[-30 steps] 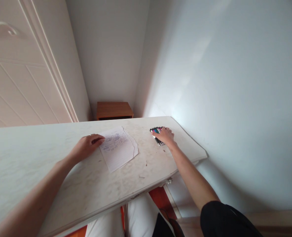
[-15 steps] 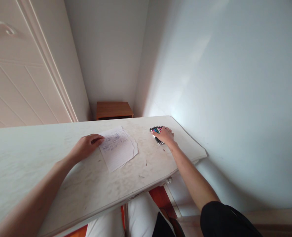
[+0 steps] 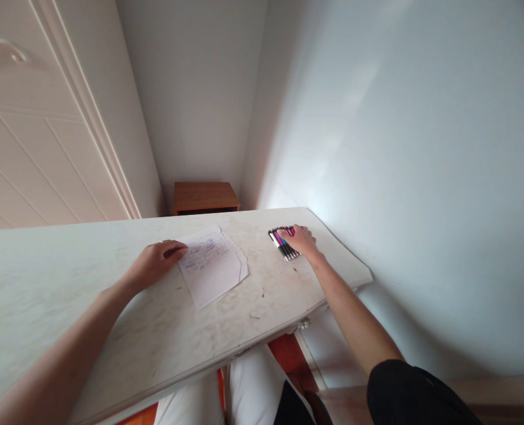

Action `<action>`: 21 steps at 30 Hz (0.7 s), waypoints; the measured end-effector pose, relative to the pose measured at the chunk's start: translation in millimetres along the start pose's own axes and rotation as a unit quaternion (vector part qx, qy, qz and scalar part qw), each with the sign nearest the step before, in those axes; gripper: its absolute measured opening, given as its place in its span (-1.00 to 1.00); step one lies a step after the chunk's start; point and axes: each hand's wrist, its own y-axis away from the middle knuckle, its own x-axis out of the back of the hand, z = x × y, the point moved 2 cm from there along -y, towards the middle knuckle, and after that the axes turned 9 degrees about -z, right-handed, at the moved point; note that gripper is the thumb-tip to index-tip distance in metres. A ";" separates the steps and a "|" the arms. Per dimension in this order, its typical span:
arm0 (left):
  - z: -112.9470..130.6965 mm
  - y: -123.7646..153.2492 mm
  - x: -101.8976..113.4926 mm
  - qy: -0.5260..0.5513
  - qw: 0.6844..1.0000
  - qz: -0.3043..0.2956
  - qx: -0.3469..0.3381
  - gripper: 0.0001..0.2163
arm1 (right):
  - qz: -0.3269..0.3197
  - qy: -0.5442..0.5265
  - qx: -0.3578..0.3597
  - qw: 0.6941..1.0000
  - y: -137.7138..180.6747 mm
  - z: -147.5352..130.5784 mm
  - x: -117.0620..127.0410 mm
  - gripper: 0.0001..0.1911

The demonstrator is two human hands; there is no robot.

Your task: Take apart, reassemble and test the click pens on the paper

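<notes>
A sheet of paper with blue handwriting and a torn right edge lies on the white table. My left hand rests on its left edge, fingers curled loosely and pressing the sheet down. A row of coloured pens lies near the table's far right corner. My right hand lies over the right side of the pens, fingers bent down onto them; whether it grips one is hidden.
A wall runs close along the table's right side. A brown wooden cabinet stands beyond the table's far edge in the corner. A panelled door fills the left. My legs in white trousers show under the table's near edge.
My right hand has slid a little to the right over the pens, uncovering more of the row. My left hand and the paper have not moved.
</notes>
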 end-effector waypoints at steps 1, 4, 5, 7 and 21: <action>0.4 0.0 0.1 0.000 1.000 0.000 0.000 -0.55 | 0.005 -0.010 0.001 1.000 0.4 1.5 1.6 -0.36; -0.5 -0.6 -0.7 -0.001 1.000 -0.003 -0.005 -0.55 | 0.058 -0.047 0.021 0.997 6.1 2.7 6.0 -0.47; -1.4 -1.0 -1.1 -0.001 1.000 -0.003 -0.006 -0.56 | 0.080 -0.059 0.042 0.994 9.9 0.8 6.6 -0.52; -3.1 -1.5 -1.9 0.000 1.000 -0.002 -0.008 -0.56 | 0.108 -0.086 0.116 0.984 19.8 -8.0 5.1 -0.62; 3.1 6.2 11.1 0.104 0.992 0.067 0.030 -0.59 | -0.069 -0.204 0.466 0.858 66.1 -146.6 -58.6 -0.77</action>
